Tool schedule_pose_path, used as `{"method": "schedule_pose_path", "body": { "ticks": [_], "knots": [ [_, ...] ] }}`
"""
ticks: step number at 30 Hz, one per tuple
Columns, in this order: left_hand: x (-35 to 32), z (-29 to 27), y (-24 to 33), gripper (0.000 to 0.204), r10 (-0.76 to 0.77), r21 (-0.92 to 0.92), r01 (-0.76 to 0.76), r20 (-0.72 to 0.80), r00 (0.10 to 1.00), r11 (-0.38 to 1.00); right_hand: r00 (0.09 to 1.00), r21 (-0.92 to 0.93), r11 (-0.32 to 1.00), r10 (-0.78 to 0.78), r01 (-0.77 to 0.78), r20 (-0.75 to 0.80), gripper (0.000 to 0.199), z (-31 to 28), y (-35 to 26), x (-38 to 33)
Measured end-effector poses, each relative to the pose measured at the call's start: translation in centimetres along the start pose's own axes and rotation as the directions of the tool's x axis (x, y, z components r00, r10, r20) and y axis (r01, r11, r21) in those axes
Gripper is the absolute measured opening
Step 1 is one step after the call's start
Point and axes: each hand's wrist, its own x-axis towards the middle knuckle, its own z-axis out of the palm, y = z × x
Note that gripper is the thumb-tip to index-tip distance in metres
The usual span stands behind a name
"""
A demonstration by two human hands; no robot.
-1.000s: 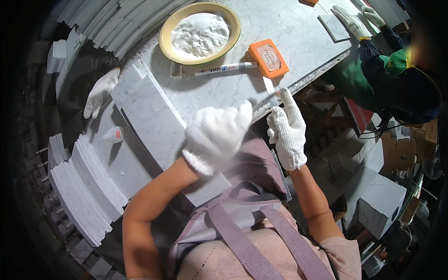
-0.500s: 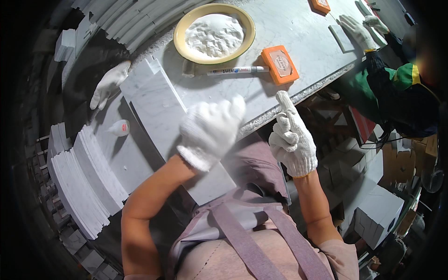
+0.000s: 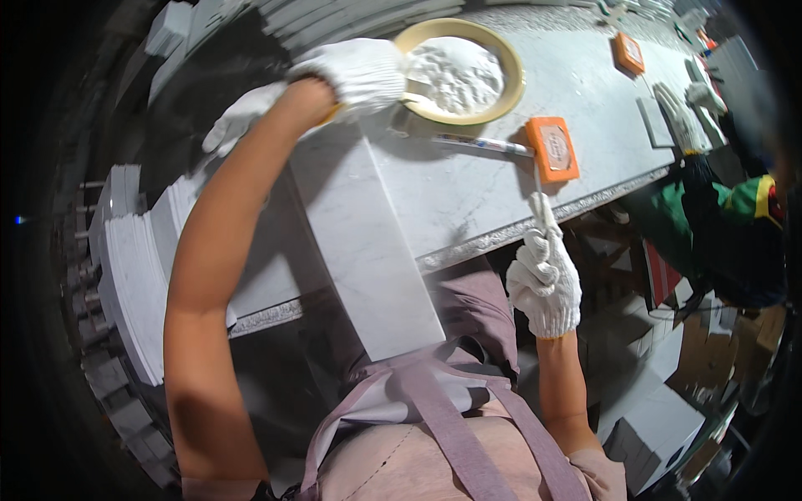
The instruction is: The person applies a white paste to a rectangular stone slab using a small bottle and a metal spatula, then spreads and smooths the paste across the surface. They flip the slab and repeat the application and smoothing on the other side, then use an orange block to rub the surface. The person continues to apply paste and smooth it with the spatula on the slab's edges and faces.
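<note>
My left hand (image 3: 355,75), in a white knitted glove, reaches over the left rim of a yellow bowl (image 3: 514,79) filled with white powder (image 3: 459,75). Its fingers are drawn together at the rim; what they hold, if anything, is hard to make out. In front of the table edge, my gloved right hand (image 3: 547,284) is closed, with a thin stick-like thing (image 3: 537,177) rising from its fingers toward an orange sanding pad (image 3: 553,150). A long pale marble slab (image 3: 359,242) lies between my arms, its near end overhanging toward my lap.
A white marker (image 3: 480,144) lies beside the pad. Slab stacks stand behind (image 3: 334,21) and at left (image 3: 134,284). Another white glove (image 3: 246,117) is beyond my left forearm. At right, a co-worker's gloved hands (image 3: 685,113) rest near a small slab (image 3: 654,121) and another orange pad (image 3: 628,54).
My left hand has moved from above the slab forward to the bowl. My right hand stays near the table edge; the thin thing in it now shows. The whole view has shifted.
</note>
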Motion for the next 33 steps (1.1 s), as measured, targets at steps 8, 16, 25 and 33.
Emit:
{"method": "schedule_pose_path", "body": {
  "ticks": [8, 16, 25, 33],
  "knots": [
    [-0.9, -0.4, 1.7, 0.052, -0.383, -0.094, 0.391, 0.093, 0.919, 0.916, 0.968, -0.971, 0.235, -0.25, 0.046, -0.015, 0.061, -0.4, -1.2, -0.7],
    [-12.2, 2.1, 1.9, 0.089, -0.286, -0.217, 0.237, -0.232, 0.93, 0.947, 0.994, -0.447, 0.892, 0.101, -0.071, 0.044, 0.066, -2.0, -1.0, 1.1],
    [-12.6, 10.0, 1.5, 0.06, -0.246, -0.284, 0.089, -0.587, 0.771, 0.955, 0.976, -0.816, 0.578, -0.162, -0.023, -0.142, 0.028, 0.3, 1.4, 1.6],
    [-15.1, 9.1, 4.1, 0.05, -0.165, -0.513, -0.218, -0.6, 0.782, 0.83, 0.951, -0.85, 0.505, -0.162, -0.148, -0.262, 0.032, 2.5, 1.5, 3.6]
  ]
}}
